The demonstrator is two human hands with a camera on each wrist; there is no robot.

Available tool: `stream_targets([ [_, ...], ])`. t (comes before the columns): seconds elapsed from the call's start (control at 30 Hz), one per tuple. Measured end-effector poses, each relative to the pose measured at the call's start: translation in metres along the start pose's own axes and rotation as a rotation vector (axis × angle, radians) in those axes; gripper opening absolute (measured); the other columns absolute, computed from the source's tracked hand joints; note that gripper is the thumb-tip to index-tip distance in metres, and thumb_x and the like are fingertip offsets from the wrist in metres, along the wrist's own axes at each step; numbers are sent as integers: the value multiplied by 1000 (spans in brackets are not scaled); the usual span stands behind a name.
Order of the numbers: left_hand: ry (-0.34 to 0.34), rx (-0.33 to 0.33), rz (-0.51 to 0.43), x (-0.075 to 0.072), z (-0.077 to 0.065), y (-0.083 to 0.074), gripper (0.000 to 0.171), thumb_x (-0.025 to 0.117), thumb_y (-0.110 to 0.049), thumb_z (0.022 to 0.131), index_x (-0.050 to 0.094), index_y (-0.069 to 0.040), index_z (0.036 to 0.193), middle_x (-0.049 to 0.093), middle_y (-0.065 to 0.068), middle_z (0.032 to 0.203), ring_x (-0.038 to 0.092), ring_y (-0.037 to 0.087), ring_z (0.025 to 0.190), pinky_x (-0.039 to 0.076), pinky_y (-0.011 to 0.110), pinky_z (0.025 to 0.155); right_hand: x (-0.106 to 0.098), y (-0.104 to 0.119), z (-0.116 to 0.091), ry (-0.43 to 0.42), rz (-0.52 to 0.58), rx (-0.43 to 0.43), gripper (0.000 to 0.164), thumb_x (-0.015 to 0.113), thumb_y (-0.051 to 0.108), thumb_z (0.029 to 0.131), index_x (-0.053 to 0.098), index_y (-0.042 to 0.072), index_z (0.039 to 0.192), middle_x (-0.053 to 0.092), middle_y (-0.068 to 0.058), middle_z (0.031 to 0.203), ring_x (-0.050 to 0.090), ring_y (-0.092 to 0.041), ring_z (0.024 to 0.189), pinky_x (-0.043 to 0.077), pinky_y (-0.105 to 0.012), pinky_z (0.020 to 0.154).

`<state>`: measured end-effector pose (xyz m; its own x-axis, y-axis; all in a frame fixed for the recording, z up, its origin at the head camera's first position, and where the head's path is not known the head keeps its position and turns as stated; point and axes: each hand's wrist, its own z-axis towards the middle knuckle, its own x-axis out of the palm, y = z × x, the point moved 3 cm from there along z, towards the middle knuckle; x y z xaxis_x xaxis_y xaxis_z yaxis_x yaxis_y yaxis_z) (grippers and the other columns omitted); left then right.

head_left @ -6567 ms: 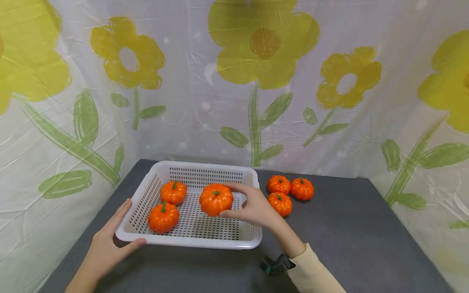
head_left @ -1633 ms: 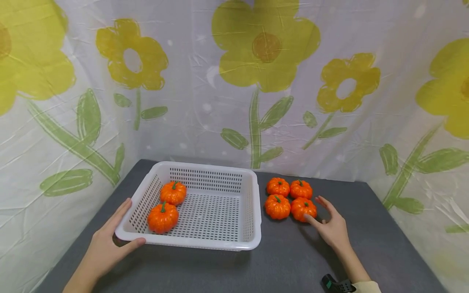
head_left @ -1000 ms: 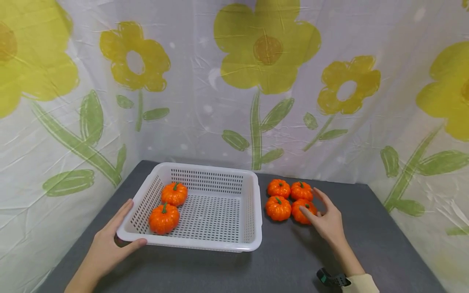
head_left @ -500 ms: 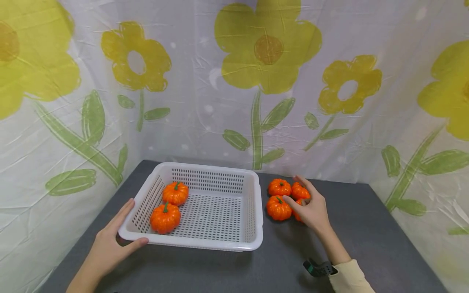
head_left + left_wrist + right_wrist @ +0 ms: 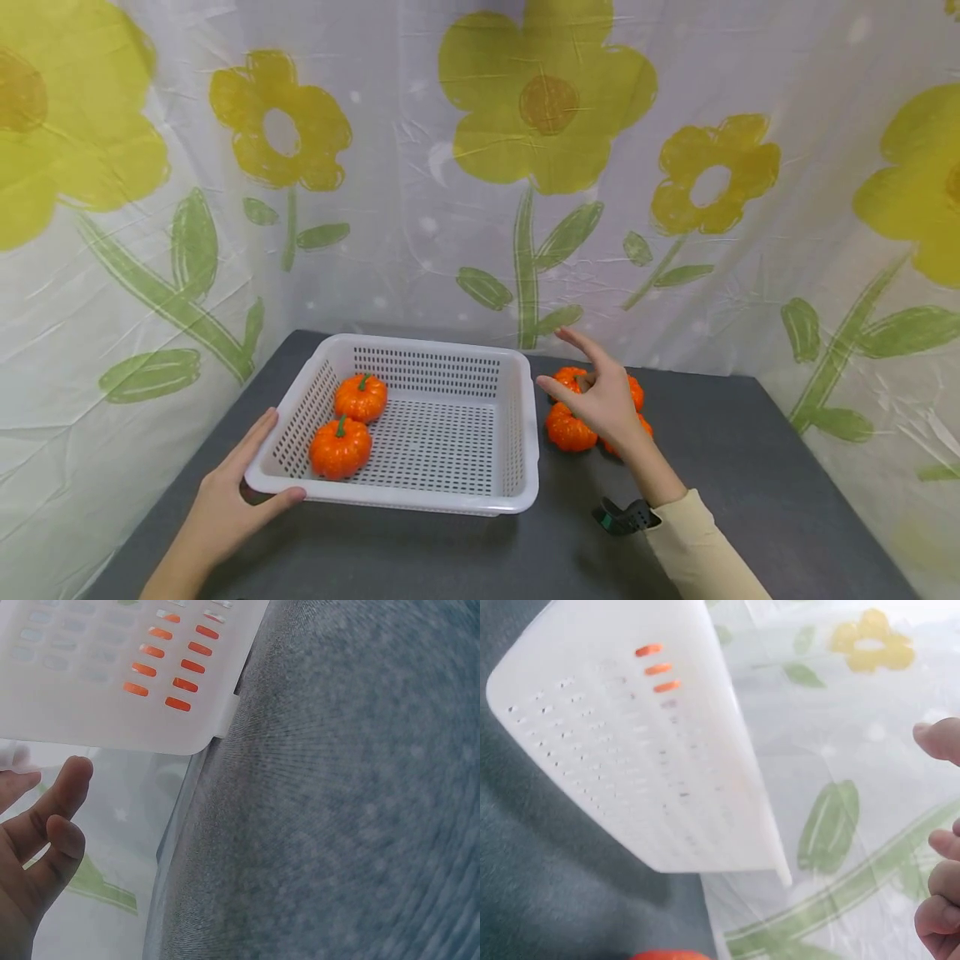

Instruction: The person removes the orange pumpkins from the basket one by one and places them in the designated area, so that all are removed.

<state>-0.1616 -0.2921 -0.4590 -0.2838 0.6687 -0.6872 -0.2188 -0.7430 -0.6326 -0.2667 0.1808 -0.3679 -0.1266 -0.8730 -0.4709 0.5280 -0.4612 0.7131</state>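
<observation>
A white slotted plastic basket (image 5: pixel 420 498) stands at the left of the dark table. Inside, along its left side, sit two small orange pumpkins (image 5: pixel 340 449) with green stems. My left hand (image 5: pixel 225 500) spans the basket's front left corner, fingers along the left side and thumb at the front rim. In the left wrist view, a fingertip reaches the rim while other fingers (image 5: pixel 69 776) lie free. My right hand (image 5: pixel 603 400) is over several more pumpkins (image 5: pixel 572 429) right of the basket, partly hiding them. Its thumb and forefinger are spread, nothing between them.
The dark table (image 5: pixel 735 492) extends to the right of the pumpkins. A hanging white cloth (image 5: pixel 405 275) printed with yellow flowers encloses the back and sides. A black band (image 5: pixel 628 517) is round the right wrist, below a cream sleeve (image 5: pixel 697 542).
Earlier my right hand held a pumpkin over the basket; that pumpkin is now let go among those on the table. The right hand has since moved up and left. My left hand stays put.
</observation>
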Motion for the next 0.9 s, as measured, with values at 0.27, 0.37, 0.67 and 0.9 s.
stream_targets([
  [0.27,-18,14,-2,1,-1,1,112,96,-34,77,33,-23,168,37,14,170,51,45,139,39,2,90,11,14,16,51,9,-37,72,87,25,90,55,26,155,60,2,153,22,-7,37,28,-26,41],
  [0.37,-33,27,-6,1,-2,1,111,96,-33,78,33,-26,169,37,11,171,45,34,148,22,-4,96,13,20,22,65,7,-40,73,87,27,91,54,28,156,59,4,153,22,-9,37,28,-27,40],
  [0.67,-21,14,-6,1,-2,1,111,95,-33,78,32,-24,169,36,13,171,47,50,140,32,9,109,27,38,42,109,-94,-100,73,86,35,90,55,25,155,60,0,153,19,-7,39,28,-28,41],
  [0.9,-35,30,-8,2,-1,3,111,96,-33,77,33,-26,168,37,10,171,47,42,143,21,-4,96,42,55,58,141,-116,-159,73,87,33,90,56,18,155,62,0,151,20,-9,40,29,-27,41],
])
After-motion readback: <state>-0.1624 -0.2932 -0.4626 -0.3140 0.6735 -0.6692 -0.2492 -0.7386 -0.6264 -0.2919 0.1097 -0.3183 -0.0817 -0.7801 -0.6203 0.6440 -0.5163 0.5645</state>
